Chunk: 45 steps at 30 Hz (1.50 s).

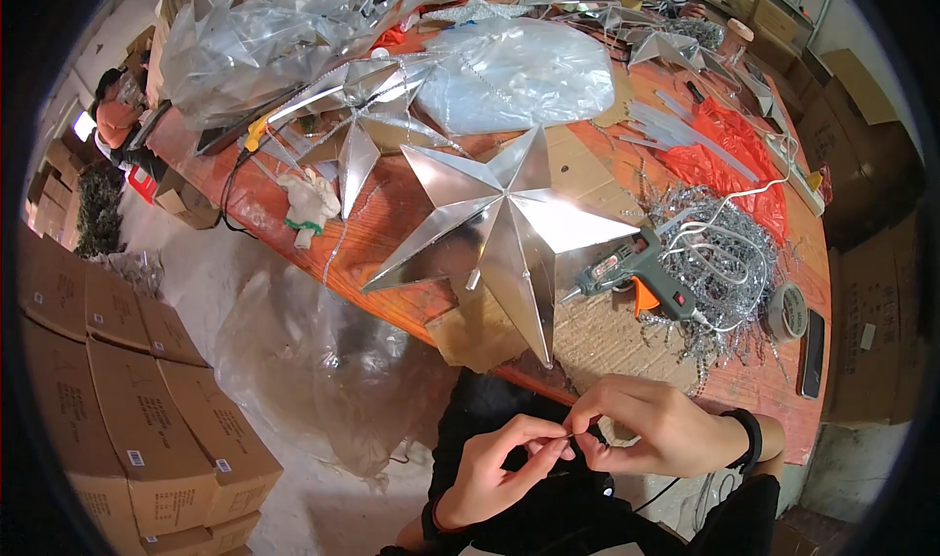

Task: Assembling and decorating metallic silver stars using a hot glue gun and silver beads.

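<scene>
Tiny dark bit point(569, 436): sat pinched between two sets of fingertips, just off the near edge of the bench point(764, 385). Looked thin, but way too small to identify or call a long axis on.
Left hand point(494, 473): gripped from the left, thumb and forefinger drawn in tight on the bit.
Right hand point(656, 429): pinched narrow from the other side, practically touching the left tips.
Silver star point(504, 199): lay on the bench beyond the pinch and a little left. Ran one long spike down toward the near edge, with the tip toward the fingers. Basically a tie for nearer hand, maybe right by a hair.
Glue gun point(636, 267): lay right of the star, clearly nearer the right hand, with nozzle aimed left at that spike.
Cardboard point(622, 339): covered the strip between gun and near edge.
Tinsel heap point(746, 272): sprawled right of the gun.
Phone point(811, 355): lay by the bench's right edge.
</scene>
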Tool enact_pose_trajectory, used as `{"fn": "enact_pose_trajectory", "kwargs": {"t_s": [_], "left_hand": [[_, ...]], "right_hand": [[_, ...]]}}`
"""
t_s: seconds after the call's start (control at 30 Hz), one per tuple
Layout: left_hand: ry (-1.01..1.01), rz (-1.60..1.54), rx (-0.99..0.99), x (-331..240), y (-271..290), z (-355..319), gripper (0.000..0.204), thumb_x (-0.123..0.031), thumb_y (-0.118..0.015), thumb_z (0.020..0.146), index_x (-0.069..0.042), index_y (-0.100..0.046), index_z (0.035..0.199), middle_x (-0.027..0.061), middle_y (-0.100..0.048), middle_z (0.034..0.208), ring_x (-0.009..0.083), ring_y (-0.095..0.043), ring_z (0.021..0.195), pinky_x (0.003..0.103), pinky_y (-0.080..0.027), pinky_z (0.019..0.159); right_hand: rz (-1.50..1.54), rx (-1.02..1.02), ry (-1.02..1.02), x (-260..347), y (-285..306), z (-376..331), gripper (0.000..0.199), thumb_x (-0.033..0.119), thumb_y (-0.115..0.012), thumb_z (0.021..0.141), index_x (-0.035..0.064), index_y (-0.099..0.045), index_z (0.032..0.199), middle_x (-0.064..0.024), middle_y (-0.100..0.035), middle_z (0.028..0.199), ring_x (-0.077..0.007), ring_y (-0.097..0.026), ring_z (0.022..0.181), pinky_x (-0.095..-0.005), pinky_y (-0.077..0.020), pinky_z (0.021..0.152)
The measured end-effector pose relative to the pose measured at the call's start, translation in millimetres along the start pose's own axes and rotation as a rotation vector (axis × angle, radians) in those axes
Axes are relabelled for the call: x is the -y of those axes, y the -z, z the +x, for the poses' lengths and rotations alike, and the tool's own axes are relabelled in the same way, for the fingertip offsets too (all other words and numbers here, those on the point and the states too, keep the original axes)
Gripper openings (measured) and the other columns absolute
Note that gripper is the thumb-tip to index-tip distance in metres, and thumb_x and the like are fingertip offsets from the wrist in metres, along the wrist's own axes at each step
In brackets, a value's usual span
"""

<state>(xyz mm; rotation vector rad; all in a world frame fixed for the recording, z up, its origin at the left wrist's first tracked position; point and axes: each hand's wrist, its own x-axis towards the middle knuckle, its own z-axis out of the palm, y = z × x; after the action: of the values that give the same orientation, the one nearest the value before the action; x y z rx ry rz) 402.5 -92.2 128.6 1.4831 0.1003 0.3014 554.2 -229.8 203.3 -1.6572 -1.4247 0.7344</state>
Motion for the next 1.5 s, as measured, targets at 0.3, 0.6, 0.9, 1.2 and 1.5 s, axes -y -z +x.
{"fn": "enact_pose_trajectory", "kwargs": {"t_s": [0.3,0.6,0.9,1.2,1.5], "left_hand": [[0.024,0.126,0.102,-4.0,9.6,5.4,0.01,0.0,-0.06,0.088,0.003,-0.059,0.097,0.009,-0.066,0.084,0.0087,-0.06,0.063,0.021,-0.046,0.056],[0.201,0.145,0.12,11.1,27.8,-2.4,0.009,0.0,-0.058,0.089,0.004,-0.06,0.096,0.0103,-0.067,0.088,0.0086,-0.064,0.074,0.02,-0.047,0.057],[-0.055,0.166,0.29,-1.6,32.0,11.3,0.01,-0.01,-0.056,0.091,-0.002,-0.061,0.096,0.0108,-0.06,0.076,0.0217,-0.06,0.063,0.028,-0.046,0.056],[-0.21,0.107,0.403,-11.2,36.8,32.1,0.011,-0.012,-0.055,0.092,-0.003,-0.062,0.093,0.0124,-0.061,0.079,0.0276,-0.059,0.06,0.034,-0.045,0.051],[-0.434,0.047,0.391,-15.2,26.5,40.9,0.011,-0.007,-0.064,0.083,-0.001,-0.061,0.092,0.0098,-0.06,0.076,0.0245,-0.058,0.057,0.032,-0.047,0.05]], "right_hand": [[-0.02,-0.034,-0.018,3.6,14.8,5.1,0.027,-0.001,-0.069,0.073,0.0014,-0.055,0.096,-0.0087,-0.059,0.086,-0.0243,-0.061,0.076,-0.0334,-0.0485,0.069],[-0.151,-0.194,-0.076,10.2,38.1,24.8,0.025,0.001,-0.069,0.073,0.0005,-0.056,0.093,-0.0098,-0.059,0.083,-0.0252,-0.061,0.075,-0.0329,-0.0489,0.068],[-0.432,-0.279,-0.064,21.6,55.8,75.9,0.022,0.003,-0.066,0.074,-0.0007,-0.054,0.091,-0.0125,-0.055,0.079,-0.0299,-0.059,0.073,-0.0369,-0.0474,0.066],[-0.581,-0.281,-0.066,9.8,65.9,122.1,0.02,0.001,-0.065,0.074,-0.001,-0.053,0.09,-0.0138,-0.055,0.08,-0.0317,-0.058,0.075,-0.0378,-0.0465,0.068],[-0.603,-0.414,-0.224,18.9,70.4,95.6,0.021,-0.004,-0.065,0.072,0.0,-0.055,0.09,-0.0117,-0.058,0.084,-0.0244,-0.061,0.074,-0.0321,-0.0496,0.066]]}}
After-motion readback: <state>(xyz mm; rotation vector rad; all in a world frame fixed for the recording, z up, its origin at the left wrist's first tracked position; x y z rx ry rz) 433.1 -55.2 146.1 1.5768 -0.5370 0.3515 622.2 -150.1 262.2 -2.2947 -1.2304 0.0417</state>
